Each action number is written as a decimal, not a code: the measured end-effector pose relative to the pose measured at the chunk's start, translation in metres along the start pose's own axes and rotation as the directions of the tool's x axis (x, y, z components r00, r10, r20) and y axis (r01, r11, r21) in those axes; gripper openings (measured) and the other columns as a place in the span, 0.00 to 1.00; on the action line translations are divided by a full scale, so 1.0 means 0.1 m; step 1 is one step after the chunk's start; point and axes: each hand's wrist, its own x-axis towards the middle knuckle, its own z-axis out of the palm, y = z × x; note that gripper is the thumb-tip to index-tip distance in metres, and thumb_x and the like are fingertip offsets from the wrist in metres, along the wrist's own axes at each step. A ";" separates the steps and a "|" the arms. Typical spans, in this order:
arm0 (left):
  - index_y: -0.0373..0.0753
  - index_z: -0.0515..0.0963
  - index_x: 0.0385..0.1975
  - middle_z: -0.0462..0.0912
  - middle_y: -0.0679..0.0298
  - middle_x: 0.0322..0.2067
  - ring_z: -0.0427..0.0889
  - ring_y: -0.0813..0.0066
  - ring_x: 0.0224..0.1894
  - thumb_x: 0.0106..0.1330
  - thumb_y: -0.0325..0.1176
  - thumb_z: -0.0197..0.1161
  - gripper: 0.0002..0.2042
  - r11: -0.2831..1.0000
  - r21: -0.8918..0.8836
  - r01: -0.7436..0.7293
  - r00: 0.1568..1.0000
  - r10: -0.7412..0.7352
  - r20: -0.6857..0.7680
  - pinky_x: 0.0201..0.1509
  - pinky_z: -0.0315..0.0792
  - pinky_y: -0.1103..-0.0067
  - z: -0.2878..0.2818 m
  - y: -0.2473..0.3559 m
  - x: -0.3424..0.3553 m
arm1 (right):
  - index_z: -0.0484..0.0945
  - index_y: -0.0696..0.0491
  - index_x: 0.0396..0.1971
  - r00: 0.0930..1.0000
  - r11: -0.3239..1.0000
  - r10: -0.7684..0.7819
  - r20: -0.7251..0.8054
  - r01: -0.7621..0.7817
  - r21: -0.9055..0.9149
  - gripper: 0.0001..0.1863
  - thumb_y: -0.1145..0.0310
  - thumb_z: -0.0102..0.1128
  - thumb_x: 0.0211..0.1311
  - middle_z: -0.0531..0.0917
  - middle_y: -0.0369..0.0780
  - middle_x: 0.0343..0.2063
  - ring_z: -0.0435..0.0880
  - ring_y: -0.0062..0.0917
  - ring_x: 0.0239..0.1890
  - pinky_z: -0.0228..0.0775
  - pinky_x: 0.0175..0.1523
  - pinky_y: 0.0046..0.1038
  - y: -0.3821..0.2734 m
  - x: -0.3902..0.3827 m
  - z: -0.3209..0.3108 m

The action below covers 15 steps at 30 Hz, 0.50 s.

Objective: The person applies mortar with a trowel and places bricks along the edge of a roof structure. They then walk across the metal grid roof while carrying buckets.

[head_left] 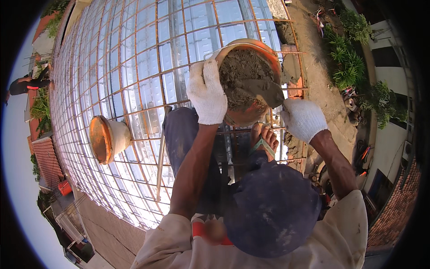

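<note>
1. An orange bucket (251,80) filled with grey mortar (239,71) is held above a grid of rusty reinforcing bars (134,67) laid over metal decking.
2. The bucket's rim is gripped by the left hand (207,92), gloved in white, with fingers closed over the edge.
3. A trowel (264,89) is held in the gloved right hand (303,119), which is clamped on its handle; the blade lies on the mortar.
4. A second orange bucket (106,138) is seen lying on its side on the bars, well apart to the left.

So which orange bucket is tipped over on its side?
The empty orange plastic bucket lying on the rebar mesh; the other bucket is held, full of mortar.
</note>
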 end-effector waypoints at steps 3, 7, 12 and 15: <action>0.31 0.80 0.43 0.79 0.47 0.32 0.77 0.49 0.34 0.82 0.43 0.54 0.18 1.000 0.029 0.001 0.999 0.000 -0.034 0.45 0.73 0.63 0.06 0.09 0.01 | 0.81 0.57 0.33 0.995 0.989 -0.100 -0.002 0.099 0.109 0.15 0.59 0.61 0.68 0.85 0.51 0.28 0.86 0.52 0.35 0.77 0.42 0.51 -0.14 0.03 0.17; 0.30 0.81 0.46 0.83 0.50 0.35 0.80 0.60 0.38 0.82 0.43 0.54 0.19 0.998 0.065 0.003 0.999 0.000 -0.047 0.47 0.73 0.66 0.01 -0.03 0.02 | 0.84 0.57 0.38 0.985 0.940 -0.173 0.021 0.159 0.301 0.15 0.59 0.65 0.68 0.85 0.52 0.28 0.87 0.51 0.35 0.78 0.42 0.49 -0.23 -0.01 0.27; 0.29 0.81 0.46 0.83 0.50 0.36 0.80 0.62 0.38 0.82 0.44 0.53 0.20 0.999 0.042 0.018 0.999 -0.017 -0.032 0.47 0.74 0.65 0.06 0.01 0.01 | 0.85 0.57 0.39 0.982 0.784 -0.154 -0.111 0.190 0.591 0.15 0.58 0.68 0.68 0.85 0.53 0.28 0.87 0.47 0.31 0.79 0.40 0.44 -0.02 -0.27 0.36; 0.29 0.80 0.46 0.83 0.50 0.35 0.80 0.63 0.37 0.82 0.45 0.53 0.20 0.998 0.062 0.020 1.000 -0.019 -0.018 0.46 0.74 0.66 0.03 -0.02 0.01 | 0.85 0.57 0.41 0.984 0.659 -0.079 -0.161 0.173 0.732 0.18 0.55 0.69 0.69 0.85 0.49 0.26 0.86 0.39 0.25 0.78 0.35 0.37 0.07 -0.61 0.42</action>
